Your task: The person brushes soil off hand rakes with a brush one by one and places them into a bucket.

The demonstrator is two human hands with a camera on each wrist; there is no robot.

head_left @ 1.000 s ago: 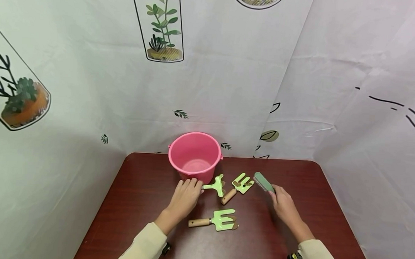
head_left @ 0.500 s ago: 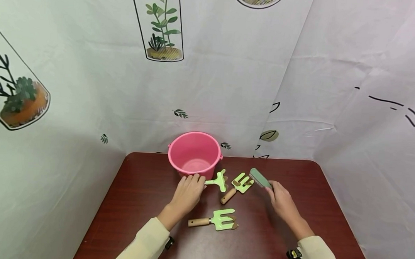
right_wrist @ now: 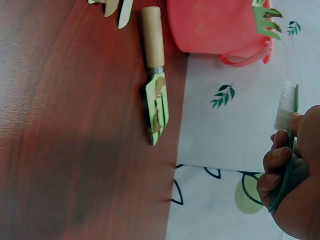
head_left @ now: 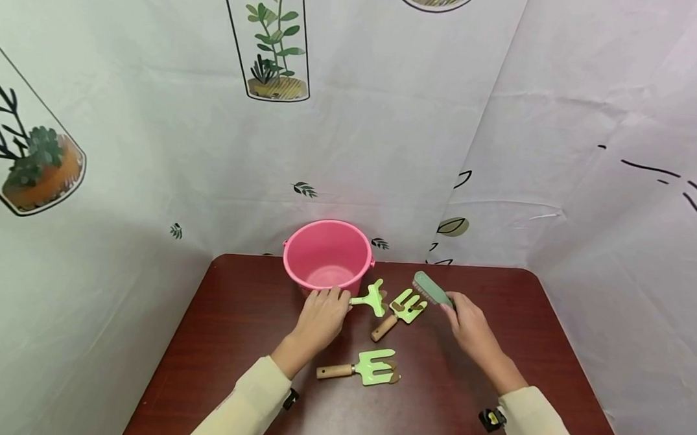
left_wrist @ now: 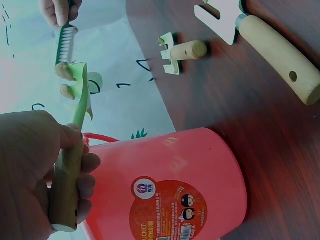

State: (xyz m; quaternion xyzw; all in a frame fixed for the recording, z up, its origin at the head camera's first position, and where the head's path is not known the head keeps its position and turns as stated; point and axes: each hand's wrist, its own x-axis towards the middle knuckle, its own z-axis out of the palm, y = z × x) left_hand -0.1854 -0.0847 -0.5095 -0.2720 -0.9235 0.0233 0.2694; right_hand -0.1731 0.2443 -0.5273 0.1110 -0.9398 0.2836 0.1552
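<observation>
Left hand (head_left: 322, 320) gripping rake (head_left: 374, 300), fingers curling round its wooden handle; bucket (head_left: 315, 237) sitting at 12 o'clock of that hand. Right hand (head_left: 472, 327) clamping brush (head_left: 430, 288), thumb and fingers wrapping its handle; brush lying at 3 o'clock of rake, bristles facing it, a gap showing between them.

Rake probably handling light and stiff, wood giving good grip, painted head perhaps running slick (brown lumps clinging to tines); best holding mid-handle. Brush likely behaving light, bristles springy; handle end suiting the grip.

Bucket's label (left_wrist: 168, 210) showing "BUCKET", a barcode, two cartoon faces; the Chinese characters are coming out too small for reading.
</observation>
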